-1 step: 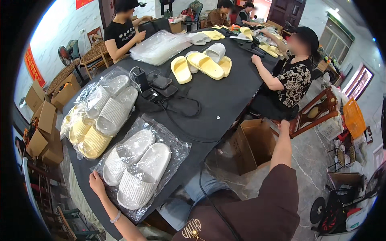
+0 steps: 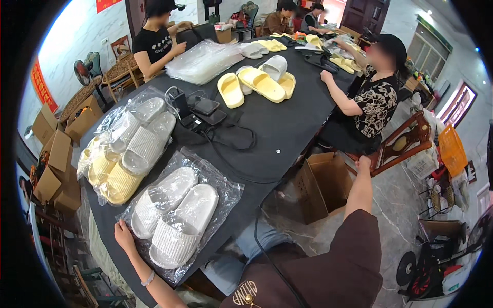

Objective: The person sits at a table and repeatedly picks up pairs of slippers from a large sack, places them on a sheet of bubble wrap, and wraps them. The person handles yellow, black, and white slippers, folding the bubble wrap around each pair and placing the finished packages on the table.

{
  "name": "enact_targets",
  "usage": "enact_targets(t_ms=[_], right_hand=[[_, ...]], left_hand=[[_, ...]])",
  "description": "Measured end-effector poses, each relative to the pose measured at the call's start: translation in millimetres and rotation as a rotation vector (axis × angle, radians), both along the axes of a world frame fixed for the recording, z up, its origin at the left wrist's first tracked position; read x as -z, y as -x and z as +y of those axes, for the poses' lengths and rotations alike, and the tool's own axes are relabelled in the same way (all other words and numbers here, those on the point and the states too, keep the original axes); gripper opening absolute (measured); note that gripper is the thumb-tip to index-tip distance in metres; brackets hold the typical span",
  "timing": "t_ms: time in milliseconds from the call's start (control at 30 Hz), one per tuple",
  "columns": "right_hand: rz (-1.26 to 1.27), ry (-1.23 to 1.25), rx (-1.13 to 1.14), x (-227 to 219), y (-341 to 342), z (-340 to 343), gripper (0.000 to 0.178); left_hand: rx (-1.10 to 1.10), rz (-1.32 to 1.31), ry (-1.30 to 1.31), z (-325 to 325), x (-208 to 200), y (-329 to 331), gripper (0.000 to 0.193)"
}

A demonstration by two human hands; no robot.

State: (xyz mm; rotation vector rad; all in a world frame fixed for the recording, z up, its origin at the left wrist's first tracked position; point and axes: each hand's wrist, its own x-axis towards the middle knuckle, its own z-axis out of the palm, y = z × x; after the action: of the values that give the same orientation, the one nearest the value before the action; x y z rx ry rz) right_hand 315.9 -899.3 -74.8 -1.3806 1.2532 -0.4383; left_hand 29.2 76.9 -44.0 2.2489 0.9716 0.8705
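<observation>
A pair of light grey slippers (image 2: 177,233) lies in a clear plastic bag (image 2: 226,179) on the near part of the black-covered table (image 2: 287,126). My left hand (image 2: 124,235) is at the bag's left corner, its fingers closed on the edge of the plastic. Out to the right, my right hand (image 2: 363,163) is curled beside the wooden chair (image 2: 405,149), above an open carton. What those fingers hold, if anything, is hidden. Beyond my left hand sits a pile of bagged grey and yellow slippers (image 2: 128,149).
Cables and black devices (image 2: 197,110) lie mid-table; a cord runs towards me. Loose yellow slippers (image 2: 262,84) and a stack of clear bags (image 2: 205,61) are farther off. An open carton (image 2: 323,187) stands on the floor. Co-workers sit or stand around the table.
The co-worker at the far left has shifted a hand, and a dark slipper at the far right has moved slightly. My hands and the bagged grey slippers stay essentially in place.
</observation>
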Motion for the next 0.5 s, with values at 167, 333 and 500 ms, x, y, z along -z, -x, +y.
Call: enact_targets(t_ms=[167, 333, 500], right_hand=[[0.078, 0.152, 0.093, 28, -4, 45, 0.022], [0.217, 0.271, -0.134, 19, 6, -16, 0.034], [0.267, 0.329, -0.103, 20, -16, -13, 0.036]], left_hand=[[-0.071, -0.014, -0.227, 24, -2, 33, 0.034], [-0.027, 0.007, -0.051, 7, -5, 13, 0.034], [-0.025, -0.009, -0.039, 4, -8, 14, 0.034]])
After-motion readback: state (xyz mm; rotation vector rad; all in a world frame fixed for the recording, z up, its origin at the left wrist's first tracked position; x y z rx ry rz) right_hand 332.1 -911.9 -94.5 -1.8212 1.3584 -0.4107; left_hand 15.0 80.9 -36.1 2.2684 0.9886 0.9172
